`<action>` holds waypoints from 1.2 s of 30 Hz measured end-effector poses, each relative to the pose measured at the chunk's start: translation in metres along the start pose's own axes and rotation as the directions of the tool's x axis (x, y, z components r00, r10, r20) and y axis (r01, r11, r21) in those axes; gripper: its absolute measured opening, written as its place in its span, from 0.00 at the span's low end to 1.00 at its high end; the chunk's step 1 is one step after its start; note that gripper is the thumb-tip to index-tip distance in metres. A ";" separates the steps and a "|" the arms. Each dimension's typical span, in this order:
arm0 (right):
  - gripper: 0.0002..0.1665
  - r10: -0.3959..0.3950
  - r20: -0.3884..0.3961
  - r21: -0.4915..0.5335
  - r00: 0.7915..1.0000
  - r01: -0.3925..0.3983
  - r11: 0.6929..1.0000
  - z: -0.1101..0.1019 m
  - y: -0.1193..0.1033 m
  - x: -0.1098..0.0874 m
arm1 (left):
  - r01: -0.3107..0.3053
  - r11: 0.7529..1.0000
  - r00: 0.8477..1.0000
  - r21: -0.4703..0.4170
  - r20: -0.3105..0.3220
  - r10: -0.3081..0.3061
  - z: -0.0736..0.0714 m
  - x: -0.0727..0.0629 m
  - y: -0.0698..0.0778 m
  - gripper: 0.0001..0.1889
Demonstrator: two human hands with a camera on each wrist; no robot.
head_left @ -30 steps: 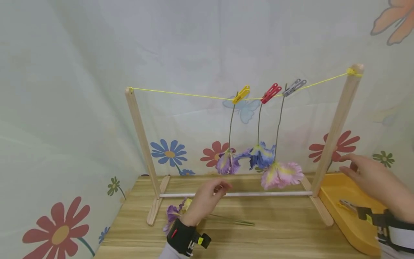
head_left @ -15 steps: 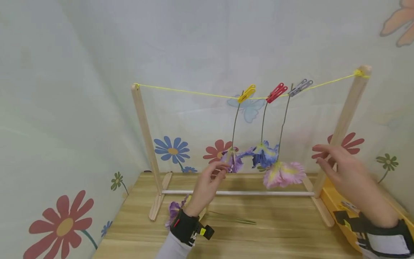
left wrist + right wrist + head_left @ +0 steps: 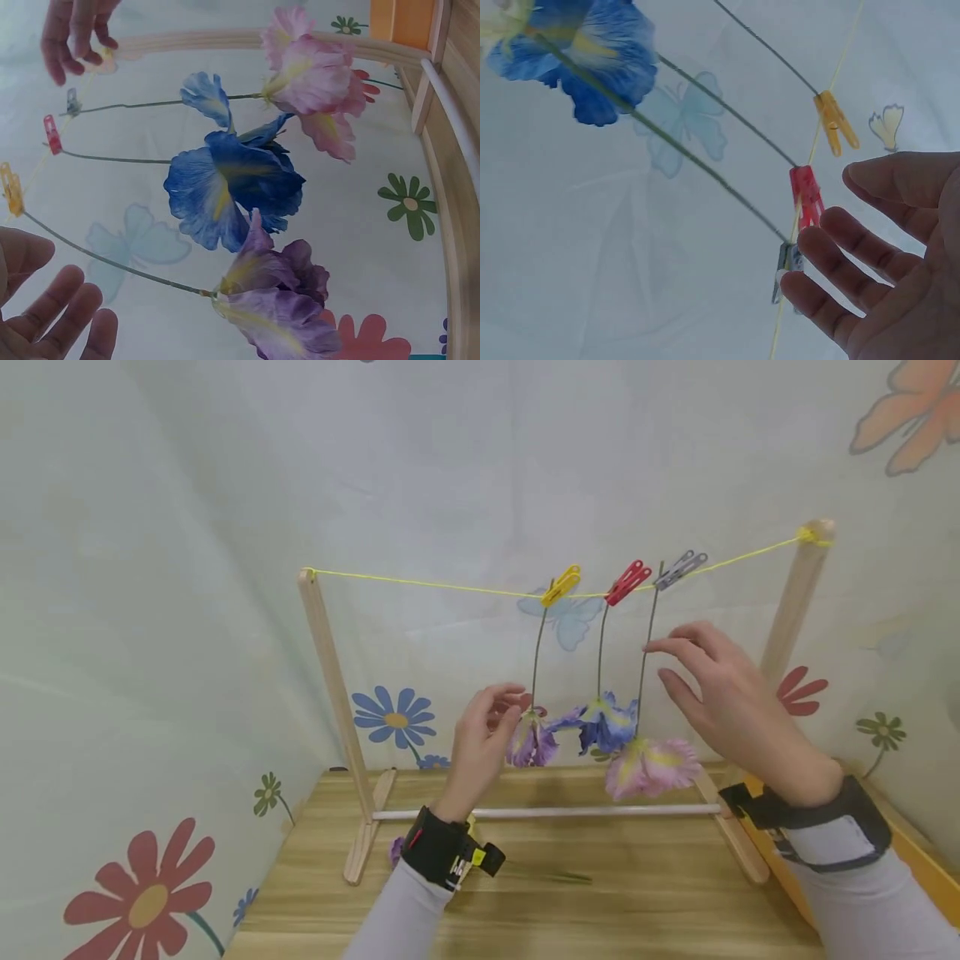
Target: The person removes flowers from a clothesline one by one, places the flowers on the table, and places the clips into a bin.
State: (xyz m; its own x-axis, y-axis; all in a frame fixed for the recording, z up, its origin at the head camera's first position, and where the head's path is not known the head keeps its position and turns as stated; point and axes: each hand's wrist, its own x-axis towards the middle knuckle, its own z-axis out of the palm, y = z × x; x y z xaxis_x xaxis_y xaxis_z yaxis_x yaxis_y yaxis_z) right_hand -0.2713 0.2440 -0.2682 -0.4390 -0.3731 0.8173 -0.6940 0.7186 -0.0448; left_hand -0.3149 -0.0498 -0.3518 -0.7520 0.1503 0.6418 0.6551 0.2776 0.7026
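Note:
Three artificial flowers hang upside down by their stems from a yellow string [image 3: 420,582]. A yellow clothespin [image 3: 561,586] holds the purple flower [image 3: 532,742], a red clothespin [image 3: 627,583] the blue flower [image 3: 606,723], and a grey clothespin [image 3: 681,570] the pink flower [image 3: 651,767]. My left hand [image 3: 482,739], fingers loosely bent and holding nothing, is just left of the purple bloom. Right of the pink flower's stem, my right hand [image 3: 738,706] is raised with nothing in its grasp. In the right wrist view its spread fingers [image 3: 840,262] overlap the grey clothespin.
Two wooden posts, left [image 3: 330,677] and right [image 3: 791,602], carry the string, joined below by a white rod [image 3: 600,811]. Behind my left wrist lie a purple bloom [image 3: 396,850] and green stems [image 3: 566,878] on the table [image 3: 645,893]. An orange tray [image 3: 918,864] stands at right.
My right hand has moved left and up from over the orange tray to beside the pink flower's stem. My left hand has risen from above the table to the purple flower.

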 end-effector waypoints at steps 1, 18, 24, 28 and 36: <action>0.25 -0.015 0.000 -0.001 1.000 0.015 1.000 0.001 -0.002 0.008 | -0.001 1.000 1.000 -0.002 -0.008 0.001 0.000 0.004 0.002 0.14; 0.32 -0.142 0.083 -0.022 0.986 0.145 0.989 0.015 -0.004 0.092 | 0.015 0.999 0.998 0.028 0.064 -0.017 0.004 0.044 0.009 0.32; 0.41 -0.148 0.198 -0.051 0.969 0.161 0.986 0.017 -0.006 0.109 | -0.016 0.995 0.996 0.095 0.088 0.008 0.009 0.053 0.018 0.35; 0.37 -0.123 0.250 -0.064 0.960 0.143 0.988 0.019 -0.006 0.117 | 0.007 0.998 0.995 0.063 0.097 -0.013 0.012 0.059 0.020 0.35; 0.16 -0.045 0.347 -0.120 0.937 0.092 0.989 0.020 -0.011 0.133 | 0.042 0.999 0.990 0.023 0.132 -0.045 0.019 0.064 0.017 0.31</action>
State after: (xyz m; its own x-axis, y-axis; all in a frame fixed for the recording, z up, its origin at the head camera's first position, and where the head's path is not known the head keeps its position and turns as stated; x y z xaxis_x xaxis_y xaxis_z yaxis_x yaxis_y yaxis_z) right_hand -0.3334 0.1753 -0.1706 -0.5781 -0.5856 0.5682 -0.6582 0.7462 0.0995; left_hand -0.3531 -0.0178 -0.3043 -0.7836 0.2615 0.5636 0.6211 0.3050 0.7219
